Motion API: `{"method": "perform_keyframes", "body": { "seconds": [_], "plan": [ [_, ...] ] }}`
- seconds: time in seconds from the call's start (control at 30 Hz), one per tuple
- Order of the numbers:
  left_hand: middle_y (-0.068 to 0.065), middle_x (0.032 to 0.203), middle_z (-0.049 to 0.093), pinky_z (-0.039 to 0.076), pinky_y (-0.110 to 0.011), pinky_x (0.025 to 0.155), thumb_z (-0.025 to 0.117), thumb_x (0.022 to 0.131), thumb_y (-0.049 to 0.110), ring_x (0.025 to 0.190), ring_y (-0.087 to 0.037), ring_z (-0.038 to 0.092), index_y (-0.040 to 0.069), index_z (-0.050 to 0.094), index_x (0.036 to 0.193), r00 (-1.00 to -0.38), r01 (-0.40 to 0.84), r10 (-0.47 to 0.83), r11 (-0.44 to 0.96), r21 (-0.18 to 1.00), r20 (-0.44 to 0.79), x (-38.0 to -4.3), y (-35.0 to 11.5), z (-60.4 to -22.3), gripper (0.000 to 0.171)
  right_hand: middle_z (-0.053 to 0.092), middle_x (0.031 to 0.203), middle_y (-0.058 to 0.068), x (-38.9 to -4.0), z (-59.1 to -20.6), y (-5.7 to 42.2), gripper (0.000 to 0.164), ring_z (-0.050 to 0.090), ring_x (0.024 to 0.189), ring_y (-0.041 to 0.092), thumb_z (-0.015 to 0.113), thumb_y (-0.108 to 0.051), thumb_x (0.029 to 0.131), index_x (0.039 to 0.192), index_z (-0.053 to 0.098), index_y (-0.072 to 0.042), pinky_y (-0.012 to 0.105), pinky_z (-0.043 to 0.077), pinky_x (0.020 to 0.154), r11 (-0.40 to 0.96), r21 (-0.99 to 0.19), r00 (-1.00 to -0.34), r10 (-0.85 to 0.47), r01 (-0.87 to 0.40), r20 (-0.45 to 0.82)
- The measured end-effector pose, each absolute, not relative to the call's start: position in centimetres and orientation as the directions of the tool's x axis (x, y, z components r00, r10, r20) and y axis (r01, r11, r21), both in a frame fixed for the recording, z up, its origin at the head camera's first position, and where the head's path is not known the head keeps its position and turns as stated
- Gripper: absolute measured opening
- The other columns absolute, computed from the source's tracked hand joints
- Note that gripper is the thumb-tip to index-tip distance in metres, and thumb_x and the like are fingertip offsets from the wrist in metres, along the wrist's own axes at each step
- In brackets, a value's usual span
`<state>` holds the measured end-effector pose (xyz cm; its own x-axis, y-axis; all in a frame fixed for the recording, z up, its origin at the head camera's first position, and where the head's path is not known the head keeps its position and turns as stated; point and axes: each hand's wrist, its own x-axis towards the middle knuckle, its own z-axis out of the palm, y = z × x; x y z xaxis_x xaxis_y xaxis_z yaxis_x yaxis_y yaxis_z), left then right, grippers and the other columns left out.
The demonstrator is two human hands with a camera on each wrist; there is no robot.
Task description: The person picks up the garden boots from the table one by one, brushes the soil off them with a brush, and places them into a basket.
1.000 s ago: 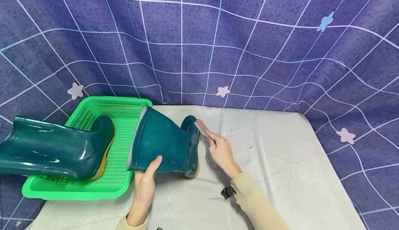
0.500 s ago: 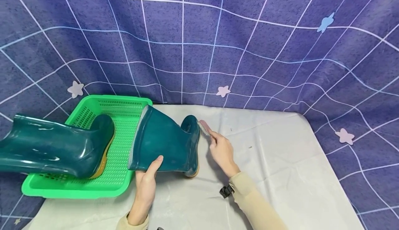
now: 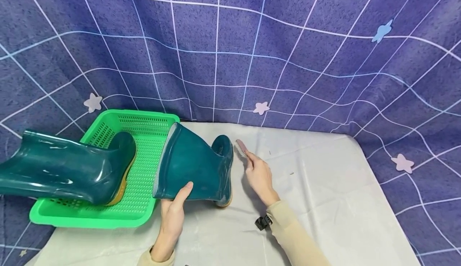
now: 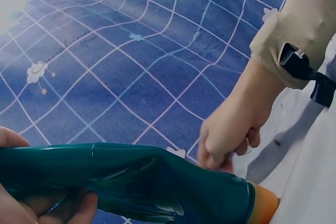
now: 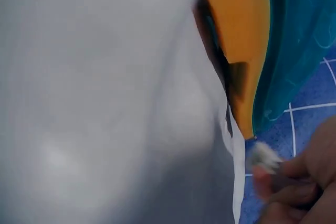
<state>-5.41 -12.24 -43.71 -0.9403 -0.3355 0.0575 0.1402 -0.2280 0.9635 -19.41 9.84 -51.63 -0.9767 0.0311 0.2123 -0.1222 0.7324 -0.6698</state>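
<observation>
A dark green rubber boot (image 3: 192,168) with a yellow-orange sole (image 5: 239,30) lies tilted on the table, its shaft opening toward the basket. My left hand (image 3: 173,214) grips the shaft's near edge, thumb on top; in the left wrist view its fingers (image 4: 79,208) curl beneath the shaft. A pink brush (image 3: 240,146) with white bristles is held by its handle in my right hand (image 3: 258,176), to the right of the boot's sole. In the head view a narrow gap shows between bristles and boot. The right wrist view blurs the brush.
A green plastic basket (image 3: 144,214) stands at the left, with a second green boot (image 3: 72,170) lying across it. White cloth covers the table (image 3: 317,202). A blue gridded curtain (image 3: 288,57) hangs behind the table.
The brush in my right hand has moved from the boot's sole edge slightly off to the right. The left hand keeps its grip on the boot. The head view has shifted slightly.
</observation>
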Motion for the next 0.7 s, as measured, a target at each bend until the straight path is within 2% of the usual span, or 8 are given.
{"method": "perform_keyframes", "body": {
  "seconds": [0.07,0.13,0.27,0.37,0.53,0.7],
  "plan": [
    [0.016,0.127,0.071,0.049,-0.016,0.108,0.059,0.102,-0.004,0.122,0.000,0.065,0.012,0.057,0.141,-0.940,0.141,-0.336,-0.223,0.964,0.060,-5.38,-12.29,-43.72,0.042,0.079,0.123,0.011,-19.14,-51.67,9.73,0.036,0.076,0.096,0.034,0.058,-0.015,0.108,0.141,0.071,-0.019,0.055,0.060,0.080,0.727,-0.660,-0.963,-0.009,-0.190,0.268],
    [0.016,0.128,0.071,0.049,-0.016,0.108,0.059,0.103,-0.004,0.122,0.000,0.065,0.011,0.057,0.142,-0.941,0.147,-0.332,-0.223,0.964,0.067,-5.38,-12.35,-43.75,0.042,0.079,0.119,0.012,-18.89,-51.64,9.56,0.036,0.076,0.101,0.036,0.058,-0.016,0.109,0.143,0.070,-0.018,0.057,0.060,0.084,0.729,-0.638,-0.951,-0.057,-0.248,0.305],
    [0.017,0.130,0.070,0.049,-0.016,0.109,0.059,0.103,-0.003,0.124,0.000,0.064,0.012,0.056,0.143,-0.944,0.144,-0.322,-0.212,0.966,0.070,-5.34,-12.37,-43.91,0.043,0.079,0.114,0.014,-18.64,-51.73,9.54,0.040,0.076,0.090,0.035,0.057,-0.011,0.104,0.142,0.071,-0.017,0.053,0.059,0.070,0.775,-0.581,-0.950,-0.075,-0.248,0.304],
    [0.017,0.128,0.070,0.049,-0.016,0.108,0.059,0.103,-0.003,0.122,0.000,0.064,0.012,0.056,0.142,-0.943,0.132,-0.329,-0.208,0.969,0.058,-5.21,-12.34,-44.04,0.042,0.080,0.109,0.013,-18.47,-51.70,9.78,0.043,0.071,0.078,0.031,0.060,-0.007,0.100,0.140,0.072,-0.018,0.048,0.056,0.061,0.775,-0.587,-0.949,-0.053,-0.235,0.310],
    [0.017,0.130,0.069,0.048,-0.015,0.108,0.060,0.103,-0.002,0.123,0.001,0.063,0.011,0.054,0.145,-0.937,0.125,-0.346,-0.215,0.969,0.044,-5.18,-12.28,-43.98,0.045,0.080,0.111,0.006,-18.58,-51.53,10.04,0.044,0.067,0.074,0.022,0.062,-0.007,0.101,0.142,0.071,-0.022,0.042,0.057,0.062,0.758,-0.577,-0.934,-0.118,-0.305,0.339],
    [0.017,0.131,0.069,0.048,-0.016,0.109,0.059,0.103,-0.003,0.124,0.001,0.063,0.011,0.053,0.145,-0.943,0.130,-0.330,-0.217,0.968,0.053,-5.17,-12.22,-43.99,0.045,0.079,0.101,0.005,-18.87,-51.67,10.34,0.041,0.056,0.063,0.017,0.061,-0.009,0.103,0.140,0.073,-0.022,0.033,0.047,0.052,0.779,-0.579,-0.951,-0.070,-0.240,0.301]
  ]
}}
